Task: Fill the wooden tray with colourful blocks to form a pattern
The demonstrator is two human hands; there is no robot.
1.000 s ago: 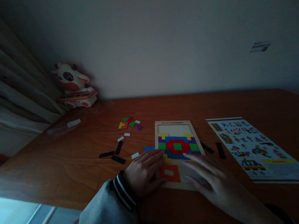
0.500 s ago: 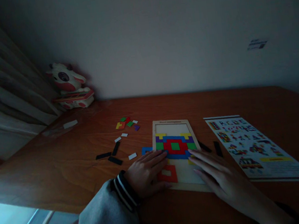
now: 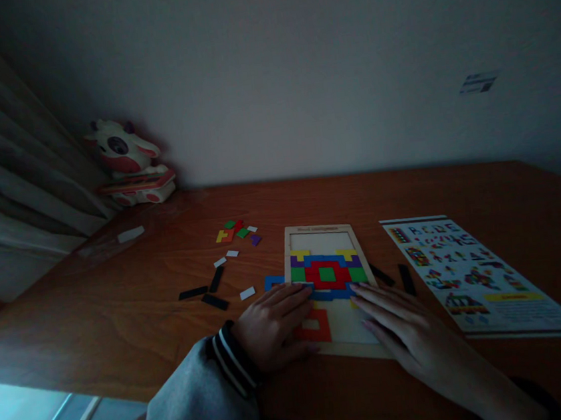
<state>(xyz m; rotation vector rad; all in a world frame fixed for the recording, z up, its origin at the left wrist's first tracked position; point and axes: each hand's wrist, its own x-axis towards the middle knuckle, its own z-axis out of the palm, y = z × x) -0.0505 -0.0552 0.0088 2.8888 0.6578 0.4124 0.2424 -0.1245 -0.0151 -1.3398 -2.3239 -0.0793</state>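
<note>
My left hand (image 3: 277, 327) lies with fingers stretched over the left side of a wooden puzzle board (image 3: 353, 349), fingertips at the lower blue pieces. My right hand (image 3: 408, 327) reaches in from the right, its fingers extended and touching the pattern's lower right corner. Between them is a red ring (image 3: 338, 276) around a green piece (image 3: 327, 274), bordered by blue, purple, green and yellow pieces. A pale gap shows between the red ring and the lower blue piece (image 3: 323, 295). Near my left thumb, a red-orange frame piece (image 3: 325, 329) is partly covered.
Left of the board lie black strips (image 3: 214, 302), white pieces (image 3: 247, 293), a blue piece (image 3: 272, 282) and a small coloured pile (image 3: 228, 235). More black strips (image 3: 407, 279) and a pattern sheet (image 3: 471, 263) lie right. A cow toy (image 3: 130, 162) stands at the back left.
A lower blue piece has slid slightly toward me, leaving a narrow gap below the red ring. Both hands stay nearly in place, and the view has shifted a little.
</note>
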